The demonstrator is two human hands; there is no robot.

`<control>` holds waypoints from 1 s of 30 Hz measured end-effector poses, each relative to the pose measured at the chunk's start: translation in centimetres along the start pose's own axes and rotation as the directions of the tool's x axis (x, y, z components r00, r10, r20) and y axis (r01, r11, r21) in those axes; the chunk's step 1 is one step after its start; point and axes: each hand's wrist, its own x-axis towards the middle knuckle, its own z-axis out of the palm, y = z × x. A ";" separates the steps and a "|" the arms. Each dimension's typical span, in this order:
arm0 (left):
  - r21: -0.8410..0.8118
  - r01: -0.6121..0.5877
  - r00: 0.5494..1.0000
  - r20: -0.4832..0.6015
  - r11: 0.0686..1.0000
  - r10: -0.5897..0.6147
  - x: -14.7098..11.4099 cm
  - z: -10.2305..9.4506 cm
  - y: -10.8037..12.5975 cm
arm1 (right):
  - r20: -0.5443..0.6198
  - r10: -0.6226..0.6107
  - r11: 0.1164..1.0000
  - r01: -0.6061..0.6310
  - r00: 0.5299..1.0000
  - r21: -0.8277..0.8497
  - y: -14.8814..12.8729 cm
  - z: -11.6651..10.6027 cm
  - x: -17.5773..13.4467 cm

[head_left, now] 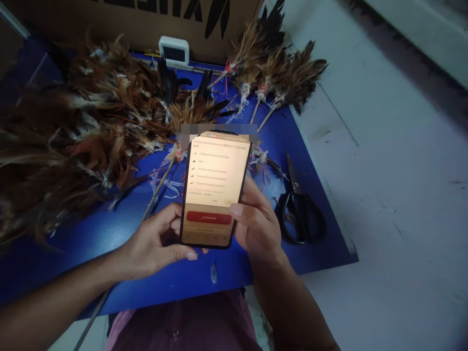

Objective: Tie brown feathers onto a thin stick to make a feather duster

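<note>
Here at frame centre, my left hand (151, 241) grips the phone (215, 187) low, seemingly steadying it, while my right hand (260, 222) clasps the other side, thumb in front, likely for tapping. Scissors (297, 202) lie right of centre, apparently parked within reach; brown feathers (109, 107) fill upper left.

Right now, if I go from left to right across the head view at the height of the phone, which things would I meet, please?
Brown feather pile → left hand → phone → right hand → black-handled scissors.
</note>
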 end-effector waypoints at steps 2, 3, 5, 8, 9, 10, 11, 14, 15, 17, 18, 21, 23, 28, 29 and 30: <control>0.003 -0.010 1.000 0.000 1.000 0.010 -0.1 0.0 0.0 | 0.006 0.008 1.000 -0.008 1.000 0.016 0.0 0.0 0.0; 0.007 -0.016 1.000 -0.002 1.000 0.016 -0.1 0.0 0.0 | 0.008 0.009 1.000 -0.009 1.000 0.017 0.0 0.0 0.0; 0.012 -0.025 1.000 -0.006 1.000 0.025 -0.2 0.1 0.0 | 0.004 0.008 1.000 -0.008 1.000 0.016 0.0 0.0 0.0; 0.014 -0.029 1.000 -0.006 0.999 0.029 -0.3 0.1 0.1 | -0.005 0.009 1.000 -0.009 1.000 0.020 0.0 0.0 0.0; 0.013 -0.027 1.000 -0.005 1.000 0.027 -0.3 0.1 0.0 | -0.001 0.015 1.000 -0.015 1.000 0.020 0.0 0.0 0.0; 0.012 -0.028 1.000 -0.003 1.000 0.028 -0.3 0.1 0.0 | 0.005 0.023 1.000 -0.023 1.000 0.016 0.0 0.0 0.0; 0.013 -0.026 1.000 -0.002 1.000 0.026 -0.3 0.1 0.0 | 0.010 0.030 1.000 -0.030 1.000 0.009 0.0 0.0 -0.1; 0.014 -0.024 1.000 -0.001 1.000 0.024 -0.3 0.0 -0.1 | 0.001 0.030 0.999 -0.030 1.000 -0.010 0.1 0.0 -0.1; 0.013 -0.025 1.000 -0.003 1.000 0.025 -0.3 0.0 -0.2 | -0.010 0.023 1.000 -0.024 1.000 -0.016 0.1 0.0 -0.1; 0.011 -0.025 1.000 -0.009 1.000 0.025 -0.3 0.0 -0.1 | -0.029 0.011 0.999 -0.012 1.000 -0.033 0.1 0.1 -0.1; 0.009 -0.024 1.000 -0.010 1.000 0.024 -0.3 0.1 -0.1 | -0.035 0.009 0.999 -0.011 0.999 -0.045 0.1 0.1 -0.1; 0.015 -0.019 1.000 -0.016 1.000 0.019 -0.2 0.1 0.0 | -0.049 0.001 0.997 -0.004 0.999 -0.074 0.1 0.2 -0.2; 0.019 -0.017 1.000 -0.016 1.000 0.018 -0.2 0.1 0.0 | -0.046 -0.001 0.997 -0.002 0.999 -0.080 0.0 0.2 -0.2; 0.028 -0.009 1.000 -0.020 1.000 0.009 -0.1 0.0 -0.1 | -0.034 -0.002 0.997 0.000 0.999 -0.074 -0.1 0.0 0.0; 0.030 -0.012 1.000 -0.022 0.999 0.012 0.0 0.1 -0.2 | -0.031 -0.010 0.999 0.009 0.999 -0.053 -0.1 0.0 0.1; 0.030 -0.017 1.000 -0.025 0.999 0.018 0.0 0.1 -0.2 | -0.024 -0.017 1.000 0.016 1.000 -0.026 0.0 0.0 0.2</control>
